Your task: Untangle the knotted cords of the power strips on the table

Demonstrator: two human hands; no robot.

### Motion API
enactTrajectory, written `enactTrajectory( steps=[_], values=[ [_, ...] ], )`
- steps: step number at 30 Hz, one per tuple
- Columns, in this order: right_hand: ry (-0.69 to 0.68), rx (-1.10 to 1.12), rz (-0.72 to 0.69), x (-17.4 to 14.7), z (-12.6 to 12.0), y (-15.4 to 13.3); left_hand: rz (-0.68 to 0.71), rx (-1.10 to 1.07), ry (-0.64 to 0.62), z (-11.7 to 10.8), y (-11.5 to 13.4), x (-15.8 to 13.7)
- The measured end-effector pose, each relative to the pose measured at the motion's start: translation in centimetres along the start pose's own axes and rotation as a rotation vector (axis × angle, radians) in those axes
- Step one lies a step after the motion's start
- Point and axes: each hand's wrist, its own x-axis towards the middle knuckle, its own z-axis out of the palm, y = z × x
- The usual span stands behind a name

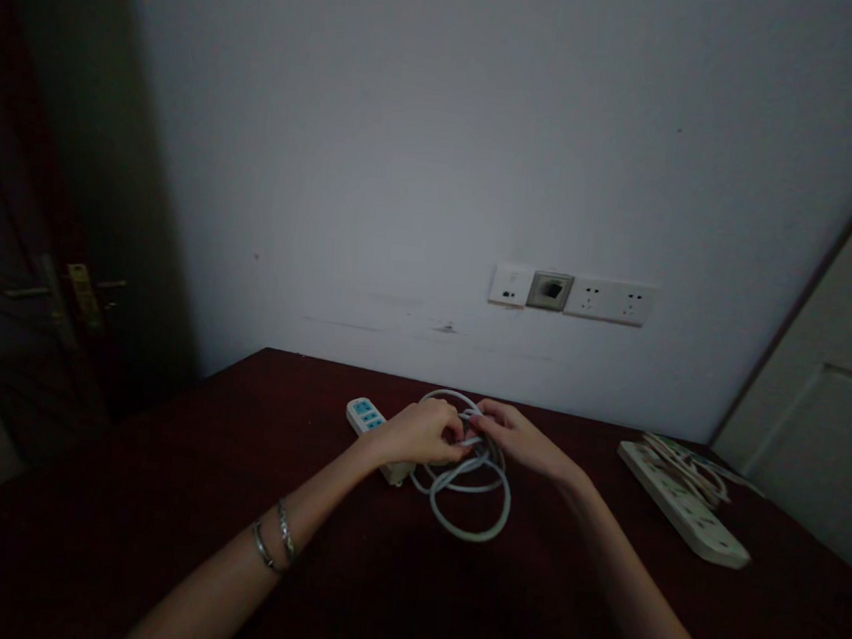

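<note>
Over on the desk [234, 432], the left hand [424, 430] and right hand [524, 439] both have a narrow, pinchy grip on the looped white cord [484, 460]. The power strip [366, 415] is just left, slanting lengthwise behind the left wrist [376, 445], so that hand's nearer.

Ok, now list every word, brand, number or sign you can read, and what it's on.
Readable text: none.
Blue-socketed power strip: any print is too small and blurred.
Cable: no lettering shows.
White power strip: nothing legible.
Wall plates: any markings are too small.
</note>
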Motion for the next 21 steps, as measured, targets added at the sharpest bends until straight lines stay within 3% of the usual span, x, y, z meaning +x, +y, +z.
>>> enactTrajectory(
  steps=[5,10,14,19,21],
  values=[
    [0.084,-0.249,0.016,-0.6,-1.1,-0.1,-0.164,-0.266,-0.036,-1.4,-0.5,0.0],
    [-0.009,-0.250,0.135,-1.2,-2.1,0.0,-0.331,-0.628,-0.035,-3.3,-0.3,0.1],
    [-0.089,-0.239,0.254,-1.6,-2.9,0.5,-0.449,-0.840,0.028,-4.3,0.1,0.1],
    [-0.218,-0.307,0.403,-2.0,-4.3,1.6,-0.486,-1.173,0.211,-6.3,0.2,-0.3],
    [-0.208,-0.344,0.392,-2.1,-4.5,1.3,-0.489,-1.231,0.212,-6.7,0.3,-0.4]
  ],
)
